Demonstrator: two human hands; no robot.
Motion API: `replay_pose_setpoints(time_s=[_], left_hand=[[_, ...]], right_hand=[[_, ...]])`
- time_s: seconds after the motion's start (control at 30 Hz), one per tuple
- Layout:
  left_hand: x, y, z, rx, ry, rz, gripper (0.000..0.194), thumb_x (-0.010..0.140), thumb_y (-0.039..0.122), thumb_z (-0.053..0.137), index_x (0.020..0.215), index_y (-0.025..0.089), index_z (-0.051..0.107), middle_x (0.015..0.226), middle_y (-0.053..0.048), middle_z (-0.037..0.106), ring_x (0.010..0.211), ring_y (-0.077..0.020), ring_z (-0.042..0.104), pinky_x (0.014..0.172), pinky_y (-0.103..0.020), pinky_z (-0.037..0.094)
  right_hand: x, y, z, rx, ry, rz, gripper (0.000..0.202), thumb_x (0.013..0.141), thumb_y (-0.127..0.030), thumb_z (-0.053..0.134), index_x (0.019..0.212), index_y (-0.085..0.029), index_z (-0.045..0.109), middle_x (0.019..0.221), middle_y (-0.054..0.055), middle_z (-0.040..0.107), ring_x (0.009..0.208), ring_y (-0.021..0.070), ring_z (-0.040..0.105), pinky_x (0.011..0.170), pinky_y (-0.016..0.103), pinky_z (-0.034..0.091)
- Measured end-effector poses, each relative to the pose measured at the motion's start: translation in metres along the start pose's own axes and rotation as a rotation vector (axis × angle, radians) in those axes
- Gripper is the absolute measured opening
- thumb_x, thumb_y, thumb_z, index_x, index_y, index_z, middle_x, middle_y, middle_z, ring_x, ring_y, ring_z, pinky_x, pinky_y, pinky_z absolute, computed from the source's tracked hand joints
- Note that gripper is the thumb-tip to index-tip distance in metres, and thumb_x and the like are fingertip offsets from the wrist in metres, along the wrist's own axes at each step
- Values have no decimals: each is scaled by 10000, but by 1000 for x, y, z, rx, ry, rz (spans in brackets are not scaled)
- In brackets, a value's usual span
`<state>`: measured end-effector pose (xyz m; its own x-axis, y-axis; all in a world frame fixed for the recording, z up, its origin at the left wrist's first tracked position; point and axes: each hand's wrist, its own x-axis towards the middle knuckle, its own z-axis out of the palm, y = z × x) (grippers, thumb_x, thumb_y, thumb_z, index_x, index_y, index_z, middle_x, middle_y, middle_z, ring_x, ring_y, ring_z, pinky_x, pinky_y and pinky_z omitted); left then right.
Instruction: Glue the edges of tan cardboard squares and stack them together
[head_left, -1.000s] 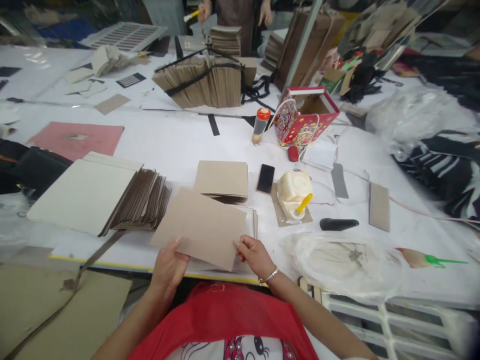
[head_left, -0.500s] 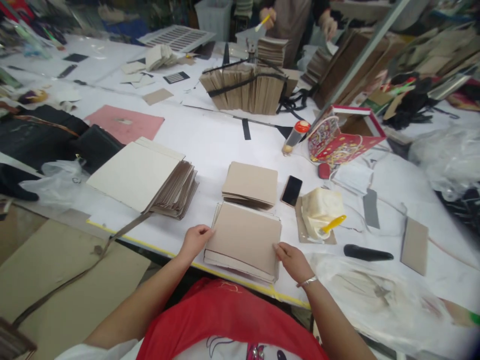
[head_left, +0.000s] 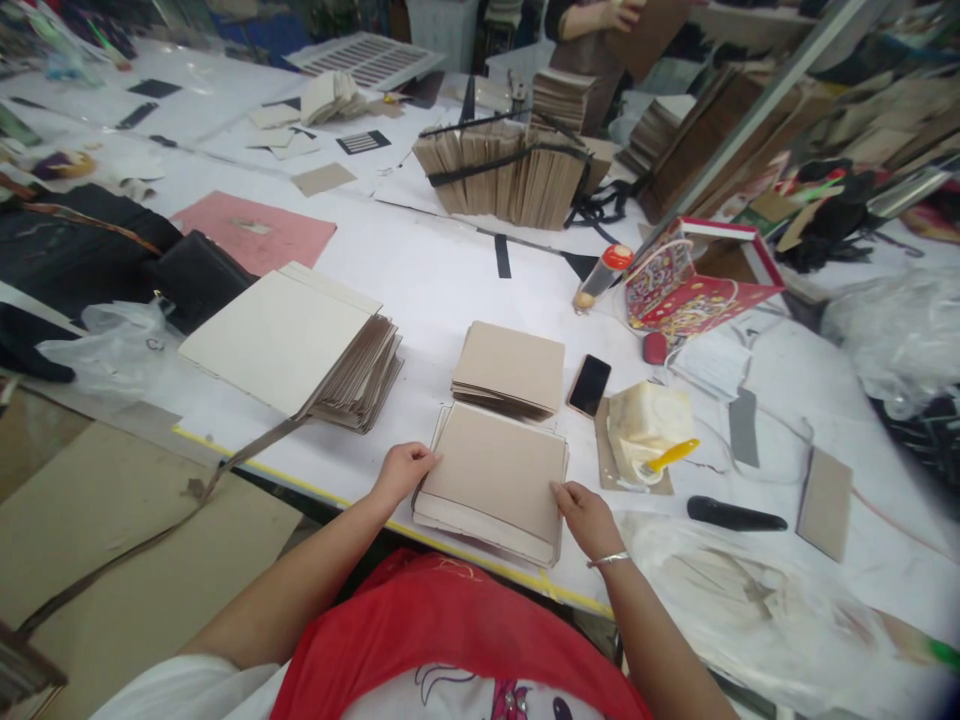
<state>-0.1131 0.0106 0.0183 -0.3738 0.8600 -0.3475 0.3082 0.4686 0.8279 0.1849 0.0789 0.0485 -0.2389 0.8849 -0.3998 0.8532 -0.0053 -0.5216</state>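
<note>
My left hand pinches the left edge of a tan board on top of a low stack near the table's front edge. At the board's right edge my right hand is closed on it too, with a bracelet at the wrist. Pale sheets show below the board along its front. Just behind lies a second pile of tan boards, untouched. A tall pile with a cream cover stands to the left.
A phone, a white tub with a yellow brush and a black tool lie to the right. Farther back are a red bag, a capped bottle and a strapped bundle. A co-worker stands behind.
The view has shifted slightly. The top board sits a little farther back, showing more of the pale sheets in front. The co-worker's brush is out of view, and a brown board is now held up.
</note>
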Motion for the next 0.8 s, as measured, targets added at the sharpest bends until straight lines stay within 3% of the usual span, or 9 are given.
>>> replay_pose_setpoints(time_s=[0.47,0.8], left_hand=[[1,1,3,99,-68,-25,332,639,482,579,582,155,599,548,12,565,578,-130,484,555,-215,352],[1,5,5,112,-87,-38,342,611,497,598,558,160,572,521,24,528,537,-114,450,541,-207,348]], right_hand=[[-1,8,4,-37,88,75,339,825,-404,428,588,-178,516,565,6,551,555,110,465,530,211,272],[2,16,8,-76,91,74,372,846,-432,415,619,-167,545,582,13,556,565,104,454,534,210,251]])
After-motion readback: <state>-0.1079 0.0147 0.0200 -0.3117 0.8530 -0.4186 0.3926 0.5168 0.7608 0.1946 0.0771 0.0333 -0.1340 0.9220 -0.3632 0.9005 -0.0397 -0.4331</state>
